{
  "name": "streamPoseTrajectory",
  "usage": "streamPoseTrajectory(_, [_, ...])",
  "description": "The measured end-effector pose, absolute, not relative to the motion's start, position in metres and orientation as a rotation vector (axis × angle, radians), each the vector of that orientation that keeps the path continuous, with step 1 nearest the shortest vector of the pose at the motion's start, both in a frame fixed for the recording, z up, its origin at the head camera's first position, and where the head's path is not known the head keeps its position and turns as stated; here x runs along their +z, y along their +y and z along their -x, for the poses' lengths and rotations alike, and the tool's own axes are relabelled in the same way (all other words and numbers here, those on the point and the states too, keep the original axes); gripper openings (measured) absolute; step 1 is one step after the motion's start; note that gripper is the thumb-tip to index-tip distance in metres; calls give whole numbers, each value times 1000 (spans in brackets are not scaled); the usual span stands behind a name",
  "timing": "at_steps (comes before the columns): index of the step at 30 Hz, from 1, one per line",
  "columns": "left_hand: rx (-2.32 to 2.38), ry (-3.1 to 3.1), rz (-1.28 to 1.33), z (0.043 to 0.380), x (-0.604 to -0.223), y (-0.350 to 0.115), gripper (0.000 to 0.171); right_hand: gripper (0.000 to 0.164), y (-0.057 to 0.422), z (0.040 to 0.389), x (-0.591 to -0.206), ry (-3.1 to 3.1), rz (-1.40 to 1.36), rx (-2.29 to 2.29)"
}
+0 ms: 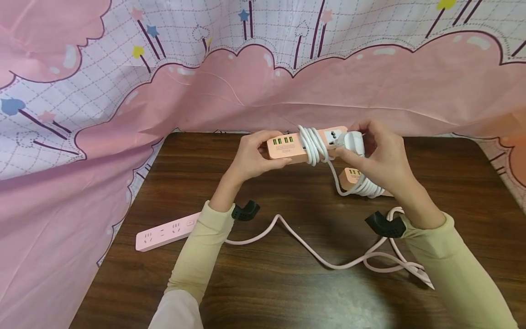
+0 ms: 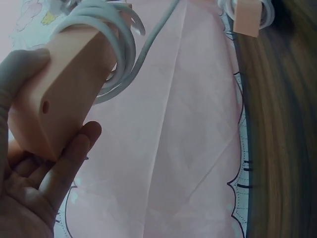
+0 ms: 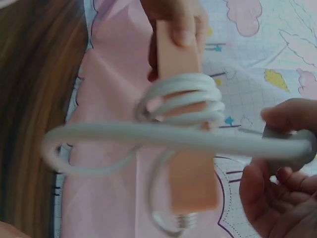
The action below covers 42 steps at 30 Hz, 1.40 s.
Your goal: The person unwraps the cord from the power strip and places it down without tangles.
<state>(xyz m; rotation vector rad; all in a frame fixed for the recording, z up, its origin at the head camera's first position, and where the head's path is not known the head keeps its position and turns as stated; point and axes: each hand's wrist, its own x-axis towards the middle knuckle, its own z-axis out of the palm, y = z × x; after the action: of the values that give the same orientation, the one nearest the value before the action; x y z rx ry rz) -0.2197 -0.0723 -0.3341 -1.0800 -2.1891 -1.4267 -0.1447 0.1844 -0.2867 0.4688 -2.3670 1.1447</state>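
Note:
My left hand [image 1: 255,153] grips the left end of a peach power strip [image 1: 283,148], held up above the table. A white cord [image 1: 314,145] is wound in several loops around the strip's middle. In the right wrist view, the strip [image 3: 185,183] has its underside toward the camera. My right hand [image 1: 380,153] pinches the white plug [image 1: 354,142] near the strip's right end. From the plug, the cord [image 3: 173,139] runs in a wide loop across the right wrist view. In the left wrist view, thumb and fingers [image 2: 74,158] hold the strip's end.
A second peach power strip [image 1: 348,178] with a wound white cord lies on the dark wood table [image 1: 263,288] behind my right hand. At left lies a pink power strip [image 1: 162,235], its pink cord [image 1: 304,242] trailing right. A patterned pink curtain [image 1: 230,100] hangs behind.

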Motion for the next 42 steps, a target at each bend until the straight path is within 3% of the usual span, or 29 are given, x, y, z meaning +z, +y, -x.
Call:
streamPoseTrajectory(8, [-1452,-2145,1010,220,-327,-78,48,38,190,133,-316,-2440,-383,1258])
streamPoseTrajectory(16, [-1557,-2127,1090,215,-325,-79,47,40,218,167,-345,-2563,-119,1333])
streamPoseTrajectory(21, [-1576,-2167,1136,213,-325,-77,47,34,226,183,-333,-2167,-110,1543])
streamPoseTrajectory(26, [-1632,-2159,1185,214,-327,-76,47,42,229,186,-301,-1628,-191,1897])
streamPoseTrajectory(34, [-1561,-2189,1166,216,-332,-75,46,38,228,152,-261,-1237,-470,1993])
streamPoseTrajectory(42, [-1462,-2175,1014,219,-332,-81,48,43,233,116,-272,-1346,-660,2079])
